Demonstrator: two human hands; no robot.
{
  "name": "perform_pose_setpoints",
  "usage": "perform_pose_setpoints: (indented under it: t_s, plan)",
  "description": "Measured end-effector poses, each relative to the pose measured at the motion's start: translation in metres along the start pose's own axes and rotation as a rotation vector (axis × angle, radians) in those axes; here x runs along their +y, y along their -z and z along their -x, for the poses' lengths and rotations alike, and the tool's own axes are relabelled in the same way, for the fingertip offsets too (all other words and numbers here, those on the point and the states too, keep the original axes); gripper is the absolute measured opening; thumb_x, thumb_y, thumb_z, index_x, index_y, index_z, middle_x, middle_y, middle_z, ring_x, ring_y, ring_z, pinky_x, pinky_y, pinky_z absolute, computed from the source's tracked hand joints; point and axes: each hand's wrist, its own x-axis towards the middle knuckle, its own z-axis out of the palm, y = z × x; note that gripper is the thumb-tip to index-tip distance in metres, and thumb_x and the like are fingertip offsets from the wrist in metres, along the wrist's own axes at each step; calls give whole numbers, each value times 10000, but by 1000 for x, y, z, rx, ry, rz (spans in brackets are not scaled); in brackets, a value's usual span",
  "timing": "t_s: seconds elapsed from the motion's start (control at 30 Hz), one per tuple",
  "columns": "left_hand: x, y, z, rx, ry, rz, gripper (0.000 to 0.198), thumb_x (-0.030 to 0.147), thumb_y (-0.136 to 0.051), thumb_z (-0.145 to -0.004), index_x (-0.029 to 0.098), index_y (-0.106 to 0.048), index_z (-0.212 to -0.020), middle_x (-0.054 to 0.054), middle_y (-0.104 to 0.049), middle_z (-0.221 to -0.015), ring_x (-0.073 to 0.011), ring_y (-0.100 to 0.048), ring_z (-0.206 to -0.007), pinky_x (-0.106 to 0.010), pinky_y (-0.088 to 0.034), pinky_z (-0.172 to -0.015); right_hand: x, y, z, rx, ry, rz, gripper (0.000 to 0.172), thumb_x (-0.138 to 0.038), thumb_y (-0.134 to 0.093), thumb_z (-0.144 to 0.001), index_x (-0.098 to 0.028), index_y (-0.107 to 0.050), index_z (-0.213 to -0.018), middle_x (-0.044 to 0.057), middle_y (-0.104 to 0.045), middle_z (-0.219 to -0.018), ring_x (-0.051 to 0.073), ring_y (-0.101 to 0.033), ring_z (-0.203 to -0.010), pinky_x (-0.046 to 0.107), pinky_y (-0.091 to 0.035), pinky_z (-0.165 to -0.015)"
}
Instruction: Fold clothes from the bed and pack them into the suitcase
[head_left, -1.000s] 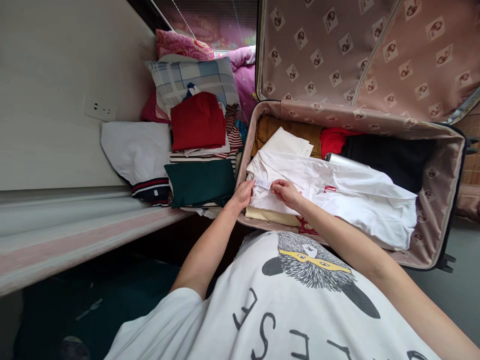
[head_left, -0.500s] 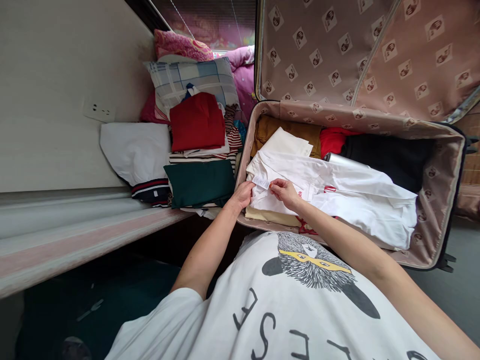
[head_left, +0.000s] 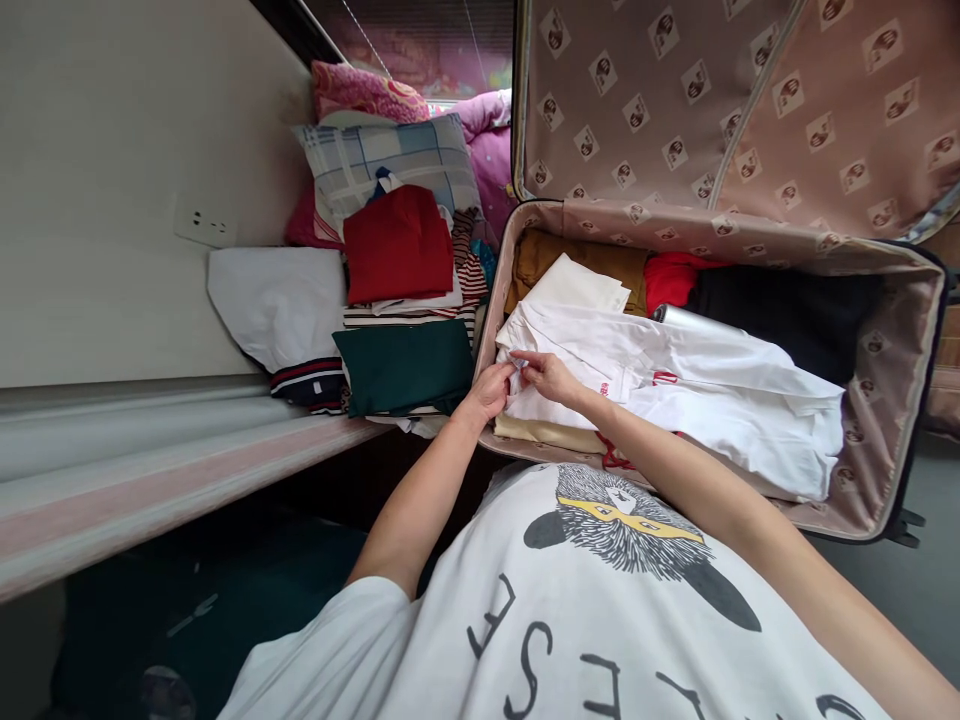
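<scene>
A white garment [head_left: 720, 390] with red lettering lies spread lengthwise over the contents of an open suitcase [head_left: 896, 400]. At its left end, my left hand [head_left: 492, 391] is closed, gripping the garment's edge at the suitcase rim. My right hand [head_left: 553, 380] is right beside it, index finger stretched over the cloth and thumb tucked beneath. Between both hands a small bit of white label [head_left: 517, 368] shows, mostly covered by my fingers. Behind them lies a folded off-white cloth [head_left: 574, 287].
Brown cloth [head_left: 581, 265], red cloth [head_left: 675, 280], black cloth [head_left: 787, 315] and a silvery cylinder [head_left: 694, 320] line the case's far side. Left of it are folded green [head_left: 401, 368] and red [head_left: 399, 245] clothes, a white garment [head_left: 277, 300], and a plaid pillow [head_left: 390, 160].
The label, earlier stretched out flat between my hands, is now mostly covered. My right hand has moved slightly left, towards my left hand, and its index finger has straightened.
</scene>
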Motion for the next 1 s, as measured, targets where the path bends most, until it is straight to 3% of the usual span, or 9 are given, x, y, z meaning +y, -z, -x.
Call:
perform_pose_setpoints:
  t_s: [0.17,0.43,0.53,0.67,0.8,1.0]
  plan:
    - [0,-1,0,-25,28,-6,202,243,-857,-650,145,-712,-751,-57,-735,-698,-277,-742,-924,-332,-554,-821,-3,10,-2,0,-84,-140,543,-148,-507,-883,-81,-644,-1405,-23,-645,-630,115,-524,-584,238,-446,-633]
    - [0,1,-1,-38,22,-23,237,258,-868,-649,132,-715,-779,-74,-725,-695,-294,-741,-943,-335,-547,-816,-4,9,0,45,-123,-281,406,-254,-685,-845,-112,-721,-1223,-37,-614,-582,109,-540,-562,234,-442,-606]
    - [0,1,0,-66,17,-35,233,255,-845,-675,135,-725,-835,-69,-738,-735,-284,-736,-970,-331,-541,-829,-3,6,-5,87,-145,-245,383,-288,-744,-834,-118,-727,-1177,-40,-606,-568,109,-537,-536,232,-424,-573]
    - [1,2,3,-96,-20,-21,194,224,-794,-678,137,-721,-836,-79,-764,-821,-271,-718,-1041,-330,-531,-898,-4,0,-15,168,-194,-112,301,-177,-750,-806,-156,-750,-1107,-47,-589,-550,121,-553,-510,243,-432,-566]
    - [2,2,7,-95,-47,18,175,233,-785,-678,143,-711,-809,-81,-766,-847,-262,-716,-1041,-330,-528,-922,-5,-1,-20,150,-196,-55,359,-170,-785,-781,-154,-749,-1139,-30,-627,-620,130,-595,-544,259,-480,-629]
    - [-1,4,3,-71,-30,-29,318,359,-871,-712,133,-760,-906,-88,-767,-810,-273,-727,-945,-342,-549,-845,-1,1,-16,144,-144,16,369,-190,-809,-747,-160,-766,-1112,-42,-613,-606,122,-561,-575,248,-436,-628]
